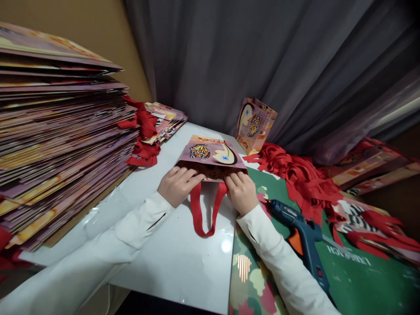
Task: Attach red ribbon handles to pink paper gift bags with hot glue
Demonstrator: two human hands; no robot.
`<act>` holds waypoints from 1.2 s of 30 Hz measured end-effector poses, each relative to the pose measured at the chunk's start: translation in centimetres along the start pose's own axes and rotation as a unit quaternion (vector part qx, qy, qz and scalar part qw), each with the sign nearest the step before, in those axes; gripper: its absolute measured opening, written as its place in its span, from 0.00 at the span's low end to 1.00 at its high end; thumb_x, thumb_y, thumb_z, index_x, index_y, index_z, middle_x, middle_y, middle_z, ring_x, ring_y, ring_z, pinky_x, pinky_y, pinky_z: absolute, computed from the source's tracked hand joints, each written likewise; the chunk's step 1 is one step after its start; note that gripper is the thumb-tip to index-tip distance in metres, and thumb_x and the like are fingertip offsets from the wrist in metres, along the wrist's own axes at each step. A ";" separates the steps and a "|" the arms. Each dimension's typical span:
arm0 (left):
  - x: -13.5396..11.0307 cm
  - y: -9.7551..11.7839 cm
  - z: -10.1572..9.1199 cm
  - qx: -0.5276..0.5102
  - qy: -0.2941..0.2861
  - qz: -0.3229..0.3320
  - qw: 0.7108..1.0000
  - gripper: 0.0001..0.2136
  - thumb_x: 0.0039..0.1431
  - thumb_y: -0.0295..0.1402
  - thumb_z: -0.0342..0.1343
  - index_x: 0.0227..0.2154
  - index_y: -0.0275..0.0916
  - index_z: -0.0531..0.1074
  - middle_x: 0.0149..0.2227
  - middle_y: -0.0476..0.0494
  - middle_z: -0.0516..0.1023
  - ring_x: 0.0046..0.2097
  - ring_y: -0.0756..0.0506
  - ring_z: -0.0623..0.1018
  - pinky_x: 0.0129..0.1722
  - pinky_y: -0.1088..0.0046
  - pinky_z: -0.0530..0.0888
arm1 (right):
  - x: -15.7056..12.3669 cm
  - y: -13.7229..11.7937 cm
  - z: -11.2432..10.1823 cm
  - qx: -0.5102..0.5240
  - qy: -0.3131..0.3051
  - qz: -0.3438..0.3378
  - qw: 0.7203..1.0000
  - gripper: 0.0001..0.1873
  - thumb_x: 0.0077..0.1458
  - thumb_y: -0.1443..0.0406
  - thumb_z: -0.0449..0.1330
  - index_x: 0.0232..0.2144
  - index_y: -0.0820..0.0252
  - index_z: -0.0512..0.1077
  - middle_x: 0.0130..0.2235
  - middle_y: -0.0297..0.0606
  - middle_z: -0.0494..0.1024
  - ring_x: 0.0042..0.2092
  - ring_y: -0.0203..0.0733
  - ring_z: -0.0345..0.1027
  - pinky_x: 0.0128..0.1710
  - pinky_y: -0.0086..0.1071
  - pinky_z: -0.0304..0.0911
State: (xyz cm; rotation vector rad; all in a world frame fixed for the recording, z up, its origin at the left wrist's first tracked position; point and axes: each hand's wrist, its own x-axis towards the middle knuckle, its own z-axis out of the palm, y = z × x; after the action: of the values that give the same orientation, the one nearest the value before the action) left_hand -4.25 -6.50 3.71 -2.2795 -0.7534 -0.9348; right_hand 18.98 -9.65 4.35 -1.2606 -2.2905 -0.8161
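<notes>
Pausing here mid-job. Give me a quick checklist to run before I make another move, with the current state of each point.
1. Both hands at the bag's mouth: ok. Left hand and right hand touch the near edge of the paper bag.
2. Grip firm: cannot tell; the fingertips are partly hidden at the mouth.
3. Ribbon loop unbroken: ok, it hangs toward the person between the hands.
4. Ribbon ends secured: cannot tell; the bag and fingers hide them.
5. Glue gun nozzle apart from the right hand: ok, though it lies close by.
6. Glue gun cool: cannot tell from the picture.
</notes>
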 end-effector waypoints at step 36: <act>-0.6 1.1 0.3 -0.087 0.052 0.019 0.995 0.16 0.65 0.25 0.42 0.42 0.35 0.76 0.35 0.44 0.83 0.33 0.47 0.81 0.32 0.70 0.74 | 0.2 -3.9 -0.4 0.047 0.035 -0.006 0.998 0.15 0.65 0.72 0.48 0.45 0.67 0.73 0.35 0.42 0.78 0.33 0.38 0.69 0.34 0.34 0.61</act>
State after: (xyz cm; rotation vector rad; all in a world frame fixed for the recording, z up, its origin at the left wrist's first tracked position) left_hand -3.71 -7.23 2.82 -2.3626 -0.6021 -1.1319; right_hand 15.59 -11.43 3.66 -1.1592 -2.2561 -0.7355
